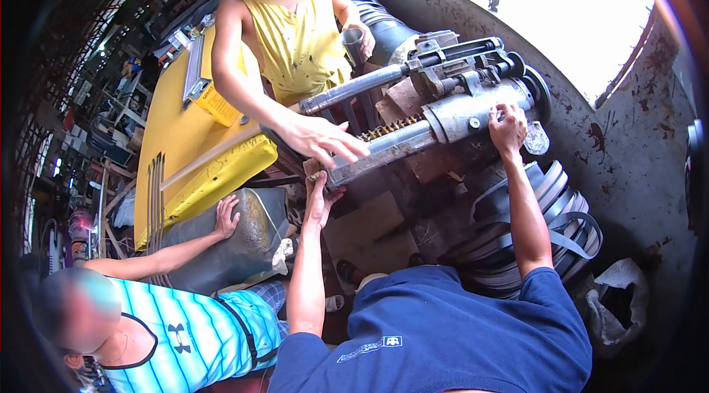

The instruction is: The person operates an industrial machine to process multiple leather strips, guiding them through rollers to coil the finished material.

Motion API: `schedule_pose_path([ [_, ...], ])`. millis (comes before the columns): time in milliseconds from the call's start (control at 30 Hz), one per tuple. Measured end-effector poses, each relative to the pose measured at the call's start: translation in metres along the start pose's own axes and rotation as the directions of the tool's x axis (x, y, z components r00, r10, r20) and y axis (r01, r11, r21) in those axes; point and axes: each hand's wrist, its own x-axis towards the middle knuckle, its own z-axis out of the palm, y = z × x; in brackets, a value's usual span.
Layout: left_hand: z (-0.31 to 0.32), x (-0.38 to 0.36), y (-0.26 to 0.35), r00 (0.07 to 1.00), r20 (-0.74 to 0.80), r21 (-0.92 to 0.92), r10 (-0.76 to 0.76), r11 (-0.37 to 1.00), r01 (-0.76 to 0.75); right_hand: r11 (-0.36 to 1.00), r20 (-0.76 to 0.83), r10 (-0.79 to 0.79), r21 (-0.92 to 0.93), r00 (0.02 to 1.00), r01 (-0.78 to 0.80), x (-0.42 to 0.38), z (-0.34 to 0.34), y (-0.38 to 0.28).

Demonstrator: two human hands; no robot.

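Observation:
A long metal machine assembly (395,143) lies across in front of me, with a thick cylinder (461,114) at its right and a coiled brass-coloured spring (399,127) along its side. My left hand (319,204) grips the near-left end of its bar, thumb up at the end and fingers underneath. Over the cylinder's near side, my right hand (508,127) is closed with bent fingers. Just above my left hand, a co-worker's hand (325,140) reaches over the bar, fingers spread. That person's other hand (363,40) holds a dark cup (353,43).
A second person's hand (226,217) rests on a dark, worn block (255,219) at left. Behind it is a yellow panel (173,142) with a yellow box (216,106). Coiled dark strips (554,227) and a white sack (624,297) are at right, beside a grey wall (628,164).

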Motion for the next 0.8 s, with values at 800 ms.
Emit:
schedule_pose_path([
  [800,-0.007,0.013,-0.009,0.996,-0.03,-0.034,-0.085,0.996,0.084,0.999,0.024,0.039,0.0,0.999,-0.039,0.001,-0.002,-0.003],
])
